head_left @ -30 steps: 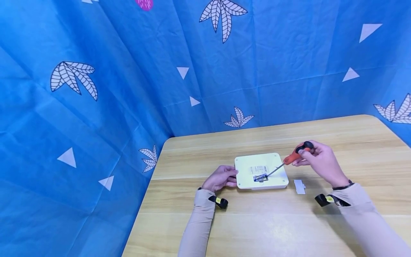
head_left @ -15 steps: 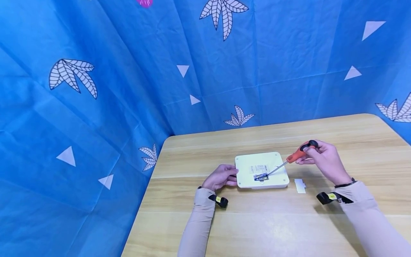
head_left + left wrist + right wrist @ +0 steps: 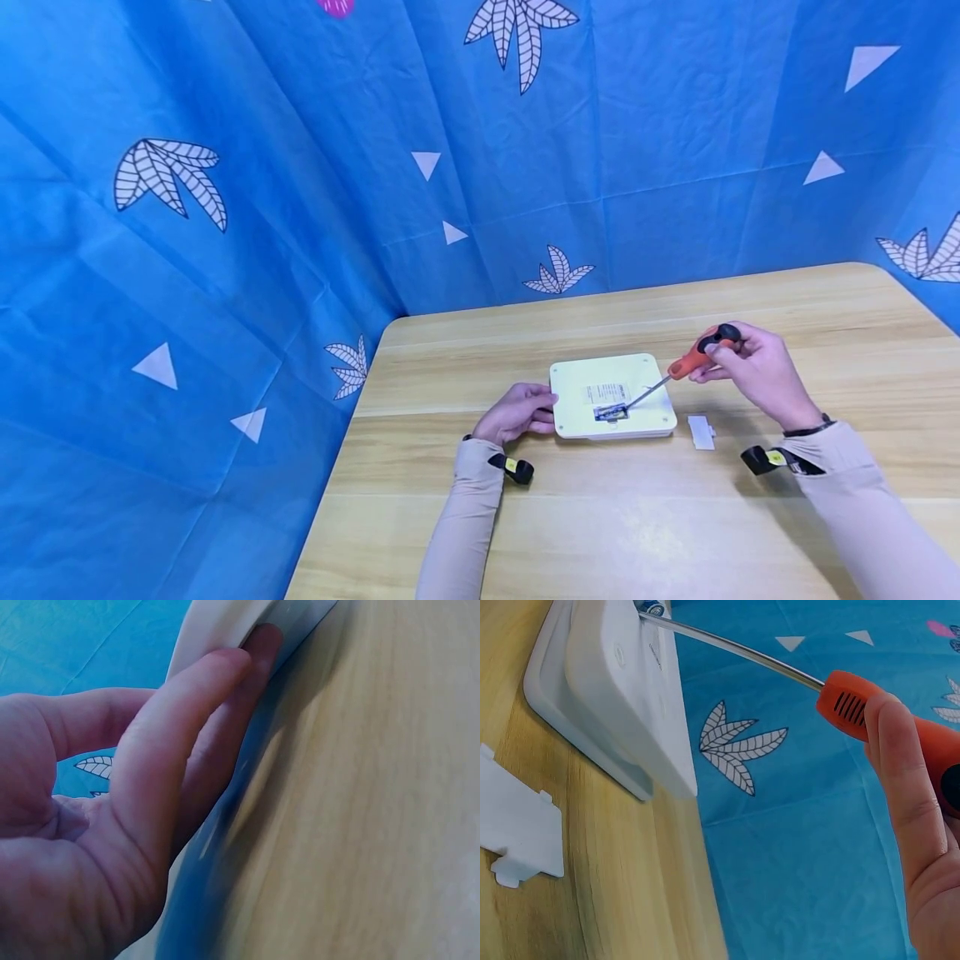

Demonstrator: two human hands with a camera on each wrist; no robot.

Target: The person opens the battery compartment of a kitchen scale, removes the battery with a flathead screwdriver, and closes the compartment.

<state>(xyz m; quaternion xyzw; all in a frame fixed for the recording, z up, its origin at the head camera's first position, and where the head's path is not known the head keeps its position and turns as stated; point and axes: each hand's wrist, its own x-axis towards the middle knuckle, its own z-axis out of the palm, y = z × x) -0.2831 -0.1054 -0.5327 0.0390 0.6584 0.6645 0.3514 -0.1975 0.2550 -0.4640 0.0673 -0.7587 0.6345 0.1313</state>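
The right hand (image 3: pixel 765 379), gripping the screwdriver (image 3: pixel 692 362), has barely shifted; left of it, the battery (image 3: pixel 655 608) seems still seated. The left hand (image 3: pixel 516 415) grips the box (image 3: pixel 573 379) edge nearest it.

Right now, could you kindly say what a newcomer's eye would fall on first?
Probably the blue curtain, with its white leaf prints, behind the table. Next comes the orange screwdriver in the right fingers, slanting down to the open battery slot of the white device.
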